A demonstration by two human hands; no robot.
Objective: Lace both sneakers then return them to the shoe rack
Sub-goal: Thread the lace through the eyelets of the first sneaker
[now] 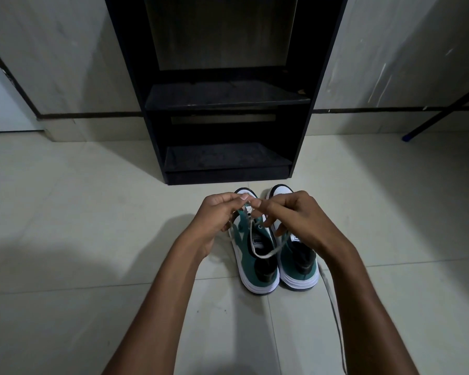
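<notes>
On the pale tiled floor (pixel 65 226), just in front of a black shoe rack (pixel 225 104), two green, white and black sneakers are set side by side, toes toward the rack and heels toward the person. The left sneaker (pixel 255 255) and the right sneaker (pixel 298 263) are close together, their white soles nearly touching. Both hands are raised above the left sneaker's front. The left hand (pixel 217 215) is pinched shut on a white lace (pixel 255 239), thumb and forefinger pressed together at the top. The right hand (pixel 295 215) is likewise closed on the same lace, its fingertips (pixel 256 203) meeting those of the left hand. From the pinch, the lace is seen running down to the left sneaker's eyelets, with a loop hanging across its tongue toward the right sneaker. A second white lace (pixel 336 315) is trailed loosely on the floor beside the right sneaker, partly hidden behind the right forearm. The rack's two visible shelves hold no shoes. A dark pole with a blue tip (pixel 441 115) is leaned against the wall at far right.
</notes>
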